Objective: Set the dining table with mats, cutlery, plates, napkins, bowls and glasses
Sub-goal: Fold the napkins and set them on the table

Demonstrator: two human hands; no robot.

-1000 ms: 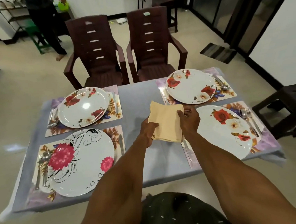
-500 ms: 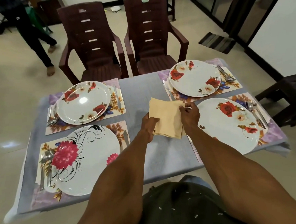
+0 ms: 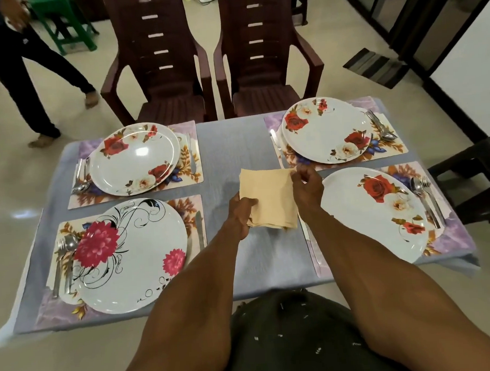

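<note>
A stack of beige napkins [image 3: 268, 197] is held over the middle of the grey table [image 3: 233, 146]. My left hand [image 3: 241, 214] grips the stack's lower left side. My right hand [image 3: 307, 186] pinches the top napkin's upper right corner. Floral mats carry plates: a pink-flower plate [image 3: 128, 256] near left, a rose plate [image 3: 134, 158] far left, another rose plate [image 3: 326, 130] far right and one [image 3: 378, 212] near right. Spoons and forks [image 3: 64, 251] lie beside the plates, and a knife [image 3: 200, 230] lies right of the pink-flower plate.
Two dark brown plastic chairs [image 3: 158, 62] [image 3: 262, 51] stand at the table's far side. A person's legs [image 3: 34, 83] are on the floor at far left, by a green stool [image 3: 65, 27]. A dark stool [image 3: 476, 173] stands right of the table.
My right hand has slid up to the top napkin's far right corner. The view has shifted nearer to the table, and the person at far left has stepped to the right.
</note>
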